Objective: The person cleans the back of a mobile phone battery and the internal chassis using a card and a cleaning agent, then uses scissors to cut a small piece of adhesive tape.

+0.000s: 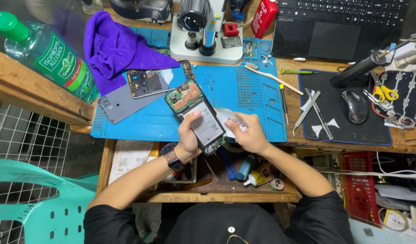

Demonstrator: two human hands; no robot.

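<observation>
My left hand (pixel 188 138) is clamped around the opened phone (pixel 196 115), thumb pressed on its battery and fingers wrapped behind, holding it tilted over the near edge of the blue work mat (pixel 244 97). My right hand (pixel 248 135) sits just beside it, fingers pinched together on a clear, crumpled bit of film (pixel 233 121) that touches the phone's right side. I judge I'm partway through stripping the handset, at the point of peeling something off near the battery (whether the film is fully free I cannot tell). The next move calls for a steady grip with the left and a slow, even pull with the right, so nothing on the bare board gets snagged. Farther out on the mat lie the grey back cover (pixel 120 105) and a second phone frame (pixel 147 82), then the purple cloth (pixel 113 47) and the microscope base (pixel 207 45)
</observation>
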